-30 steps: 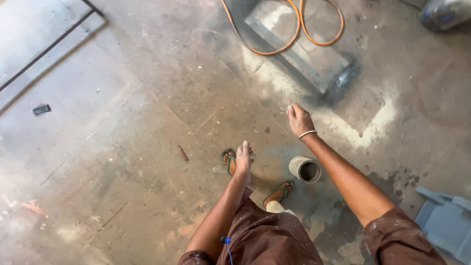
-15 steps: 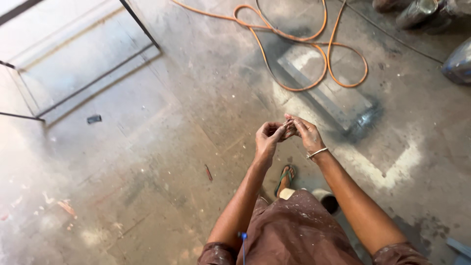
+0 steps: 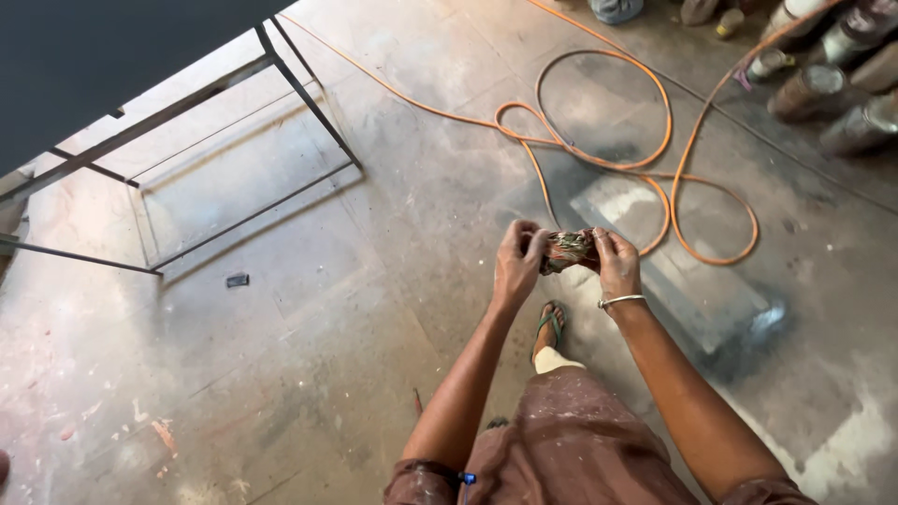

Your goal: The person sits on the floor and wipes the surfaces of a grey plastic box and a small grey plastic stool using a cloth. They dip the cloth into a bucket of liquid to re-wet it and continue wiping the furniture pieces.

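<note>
My left hand (image 3: 516, 264) and my right hand (image 3: 617, 264) are raised in front of me, both gripping a small crumpled, paint-stained rag (image 3: 569, 250) stretched between them. A thin metal bangle sits on my right wrist. Below the hands I see my foot in a sandal (image 3: 552, 324) on the stained concrete floor, and my brown paint-flecked clothing at the bottom of the view.
An orange hose (image 3: 599, 150) loops over the floor ahead. A dark metal frame table (image 3: 168, 112) stands at the upper left. Several paint-crusted cans (image 3: 823, 84) stand at the upper right. A small dark object (image 3: 238, 280) lies on the floor left.
The hands rose from near the floor and a small can, came together and now hold the rag between them. The view has swung forward, showing the metal table and hose.
</note>
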